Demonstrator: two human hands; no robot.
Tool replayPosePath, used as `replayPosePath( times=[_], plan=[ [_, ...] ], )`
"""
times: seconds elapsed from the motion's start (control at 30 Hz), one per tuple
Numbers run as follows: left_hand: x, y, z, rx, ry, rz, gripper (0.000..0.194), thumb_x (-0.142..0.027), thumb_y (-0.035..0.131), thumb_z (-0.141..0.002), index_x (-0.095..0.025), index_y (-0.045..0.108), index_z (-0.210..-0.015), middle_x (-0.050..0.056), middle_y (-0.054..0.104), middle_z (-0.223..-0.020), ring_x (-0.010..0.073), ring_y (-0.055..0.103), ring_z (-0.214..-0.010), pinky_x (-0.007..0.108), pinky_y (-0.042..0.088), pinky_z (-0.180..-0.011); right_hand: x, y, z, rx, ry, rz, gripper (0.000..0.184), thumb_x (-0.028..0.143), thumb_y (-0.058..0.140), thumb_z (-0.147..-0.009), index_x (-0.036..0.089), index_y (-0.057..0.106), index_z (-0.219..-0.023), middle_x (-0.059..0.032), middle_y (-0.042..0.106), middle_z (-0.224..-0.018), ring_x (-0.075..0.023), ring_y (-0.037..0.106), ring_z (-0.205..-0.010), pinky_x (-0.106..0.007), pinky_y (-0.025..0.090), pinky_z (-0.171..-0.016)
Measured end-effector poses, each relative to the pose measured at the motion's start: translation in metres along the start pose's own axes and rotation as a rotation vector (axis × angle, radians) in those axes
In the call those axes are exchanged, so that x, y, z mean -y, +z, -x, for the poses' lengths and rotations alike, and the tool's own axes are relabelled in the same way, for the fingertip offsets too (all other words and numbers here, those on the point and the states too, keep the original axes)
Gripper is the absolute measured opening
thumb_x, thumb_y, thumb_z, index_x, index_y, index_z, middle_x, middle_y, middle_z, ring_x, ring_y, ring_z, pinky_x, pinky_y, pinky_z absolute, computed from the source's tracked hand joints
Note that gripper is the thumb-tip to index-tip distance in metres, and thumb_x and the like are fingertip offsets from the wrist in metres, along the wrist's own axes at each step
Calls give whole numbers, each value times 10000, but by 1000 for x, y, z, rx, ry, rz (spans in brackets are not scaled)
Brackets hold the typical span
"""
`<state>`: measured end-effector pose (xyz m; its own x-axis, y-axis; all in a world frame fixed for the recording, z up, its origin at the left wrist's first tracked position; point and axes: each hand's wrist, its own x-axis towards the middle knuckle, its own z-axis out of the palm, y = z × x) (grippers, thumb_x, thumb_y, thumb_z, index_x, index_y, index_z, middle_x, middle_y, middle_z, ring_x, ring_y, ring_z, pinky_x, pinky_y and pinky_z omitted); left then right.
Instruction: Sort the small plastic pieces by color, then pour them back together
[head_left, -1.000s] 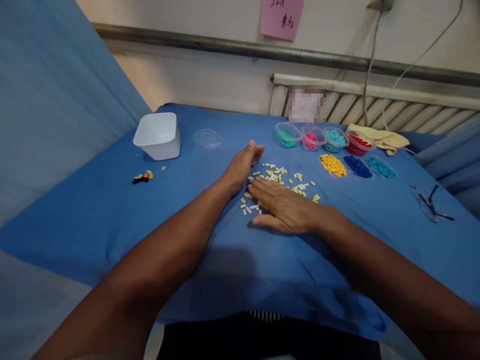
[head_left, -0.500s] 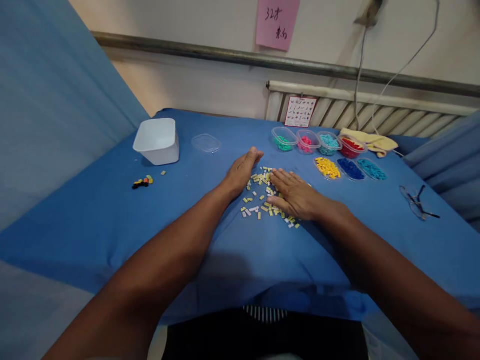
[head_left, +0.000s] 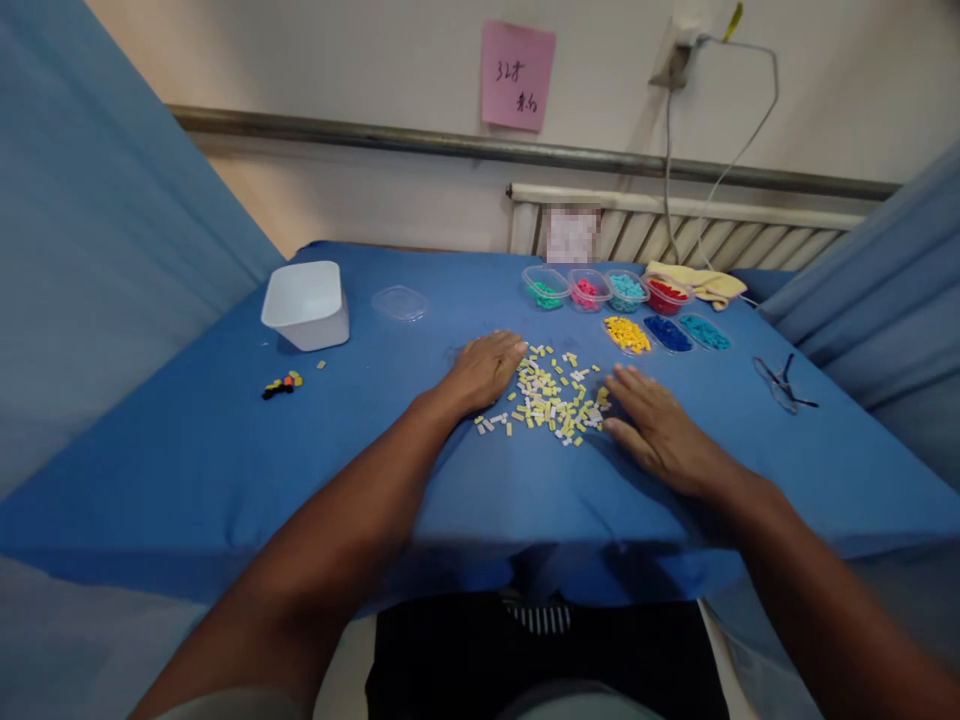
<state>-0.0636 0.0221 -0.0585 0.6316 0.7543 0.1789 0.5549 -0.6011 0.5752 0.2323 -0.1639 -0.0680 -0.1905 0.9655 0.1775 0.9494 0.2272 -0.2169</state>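
A loose spread of small yellow and white building bricks lies on the blue cloth in front of me. At the left side of the spread rests my left hand, its fingers stretched out and pointing right, their tips at the nearest bricks. My right hand is on the other side, fingers extended and thumb apart, its fingertips beside the right edge of the bricks. Neither hand grips anything.
A white plastic tub stands back left, with a clear lid beside it. Several dark and coloured bricks lie before the tub. Clear containers of sorted bricks line the back right, near a yellow cloth and glasses.
My right hand has moved right, off the bricks to their edge, uncovering more of them. The left hand has turned flatter against the cloth. The camera view has shifted slightly.
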Motion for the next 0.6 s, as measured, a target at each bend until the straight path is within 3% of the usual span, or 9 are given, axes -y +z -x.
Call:
replayPosePath(
  times=[0.07, 0.17, 0.4, 0.5, 0.6],
  plan=[
    [0, -1, 2, 79, -21, -113, 794, -664, 230, -1171, -162, 542, -1701, 196, 416, -1816, 353, 323, -1737, 568, 197, -1418, -27, 3, 18, 6, 127, 55, 875, 706, 326, -1152, 79, 502, -1736, -252, 362, -1834, -436, 333, -1724, -678, 316, -1391],
    [-6, 1, 3, 189, -37, -218, 818, -675, 228, -1173, -149, 446, -1760, 213, 287, -1868, 375, 238, -1763, 597, 180, -1413, -48, 11, 39, 18, 227, 105, 871, 701, 319, -1146, 70, 540, -1704, -267, 437, -1794, -446, 397, -1694, -671, 361, -1369],
    [-23, 3, 6, 272, -80, -269, 846, -639, 211, -1170, -93, 329, -1806, 200, 160, -1898, 342, 100, -1789, 521, 130, -1435, -38, 20, 45, -30, 241, 113, 809, 689, 302, -1155, 146, 584, -1685, -210, 520, -1764, -417, 466, -1662, -660, 382, -1357],
    [-25, -4, 24, 271, -71, -198, 870, -641, 119, -1164, -94, 295, -1818, 169, 181, -1897, 280, 105, -1791, 464, 126, -1443, -37, 19, 42, -53, 230, 83, 771, 687, 314, -1154, 192, 610, -1666, -183, 561, -1742, -406, 493, -1647, -660, 393, -1350],
    [-27, -8, 51, 196, -146, -282, 873, -676, 182, -1159, -109, 324, -1807, 199, 191, -1888, 347, 149, -1783, 547, 155, -1434, -37, 19, 41, -57, 230, 75, 766, 682, 314, -1155, 185, 629, -1646, -193, 575, -1728, -408, 504, -1638, -651, 396, -1348]
  ],
)
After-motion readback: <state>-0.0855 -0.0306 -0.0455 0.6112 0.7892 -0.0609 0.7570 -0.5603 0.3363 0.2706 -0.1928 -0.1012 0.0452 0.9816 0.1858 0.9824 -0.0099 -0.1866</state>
